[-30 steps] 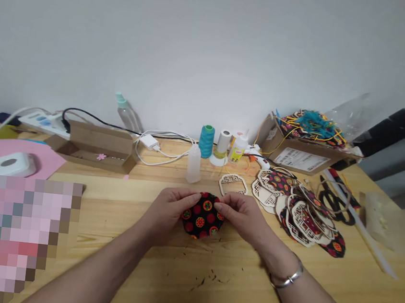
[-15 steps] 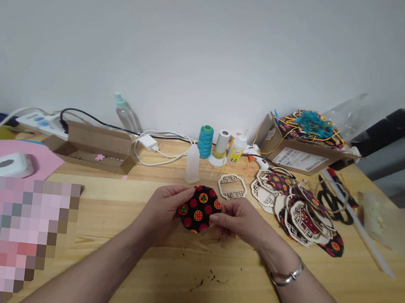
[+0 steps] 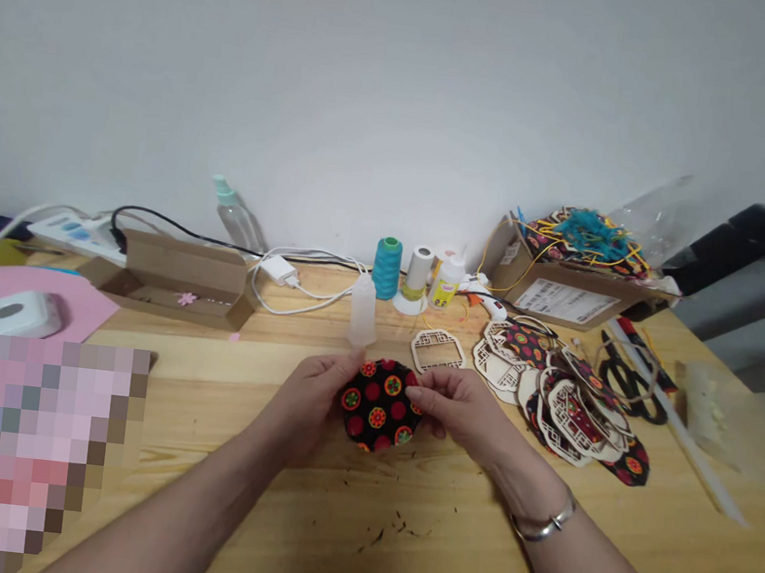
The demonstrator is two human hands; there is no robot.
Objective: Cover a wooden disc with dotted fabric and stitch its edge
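Over the wooden table [image 3: 222, 379], your left hand [image 3: 305, 406] and right hand [image 3: 458, 413] pinched a round fabric patch [image 3: 378, 405] by opposite edges.

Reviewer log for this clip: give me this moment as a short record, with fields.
left hand: grips the left edge of a round black patterned fabric piece
right hand: holds the same piece's right edge
nearest: openwork wooden frame; plastic squeeze bottle
right of hands: overlapping wooden frames and fabric pieces; scissors
back edge: teal thread cone; glue gun; cardboard box
surface: wooden table
wrist: silver bangle on right
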